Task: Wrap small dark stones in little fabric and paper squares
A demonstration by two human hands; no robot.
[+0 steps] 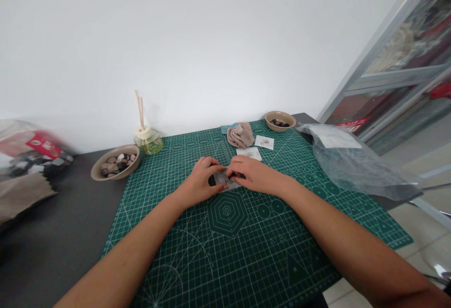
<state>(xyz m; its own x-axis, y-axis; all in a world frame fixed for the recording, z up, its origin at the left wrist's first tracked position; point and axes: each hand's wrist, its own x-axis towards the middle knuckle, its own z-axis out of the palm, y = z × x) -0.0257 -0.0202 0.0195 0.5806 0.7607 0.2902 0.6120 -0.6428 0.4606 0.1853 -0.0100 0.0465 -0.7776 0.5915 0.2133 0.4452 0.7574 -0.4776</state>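
Note:
Near the middle of the green cutting mat (169,247) lies a small grey, smudged sheet (222,179). My left hand (200,180) grips its left side, the thumb on the near edge and the fingers on the far edge. Above the sheet's right part, my right hand (252,174) has its fingers closed in a pinch. Something dark shows under those fingertips, too small and covered to name. Just beyond my hands are a white card with a grey smudge (249,153), a second smudged white card (264,142) and a crumpled beige cloth (241,135).
A bowl of black, white and brown stones (118,163) stands left of the mat, near a reed diffuser (148,139). Back right is a bowl with dark stones (280,121). A clear plastic bag (352,162) overlaps the right edge. Far left sits a bag of stones (38,155).

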